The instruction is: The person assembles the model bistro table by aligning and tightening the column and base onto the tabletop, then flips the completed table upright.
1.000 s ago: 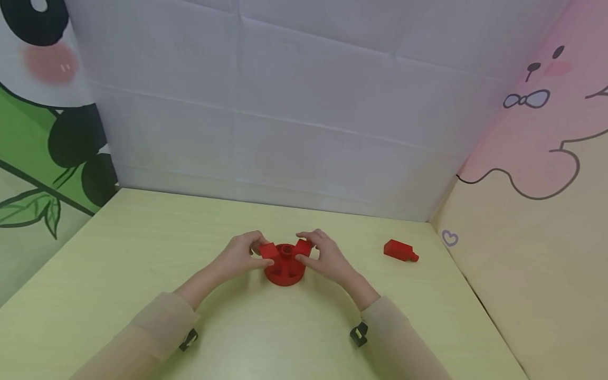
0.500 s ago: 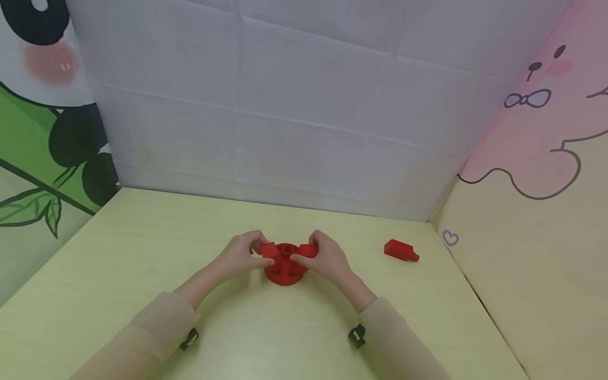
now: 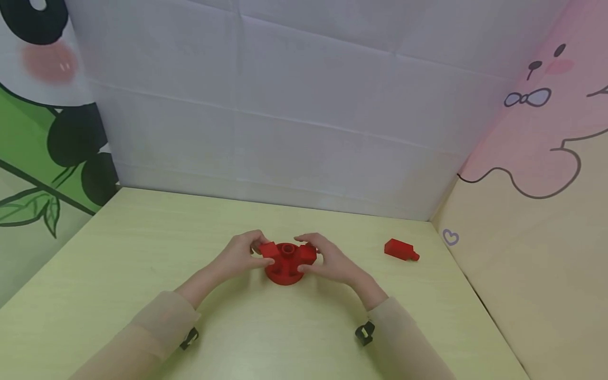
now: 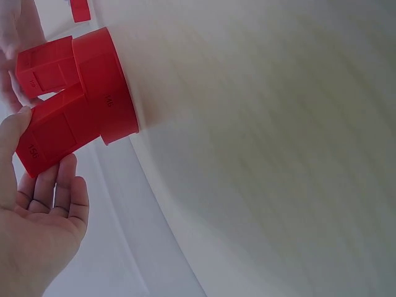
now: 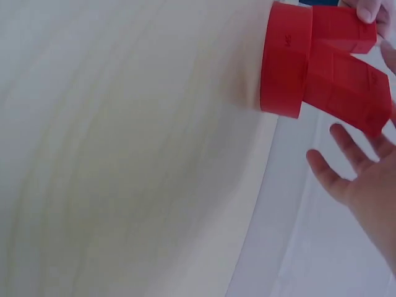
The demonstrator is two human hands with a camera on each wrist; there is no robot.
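A round red base (image 3: 284, 275) with a raised central socket and openings sits on the table. Two red blocks stand tilted outward from it, the left block (image 3: 268, 250) and the right block (image 3: 307, 254). My left hand (image 3: 240, 256) holds the left block between thumb and fingers; raised digits show on that block (image 4: 55, 133) in the left wrist view. Around the right block, my right hand (image 3: 332, 258) has thumb and fingers spread apart. In the right wrist view, its fingertips lie right at the outer end of the right block (image 5: 348, 88).
A loose red block with a round peg (image 3: 400, 250) lies on the table (image 3: 190, 227) to the right. A white cloth backdrop (image 3: 285, 132) rises behind the table, and a printed panel (image 3: 522, 253) borders it on the right.
The right block turned and settled lower against the base. My right hand gripped it half a second ago; now its fingers have spread and the hand has shifted slightly right. The left hand stays put.
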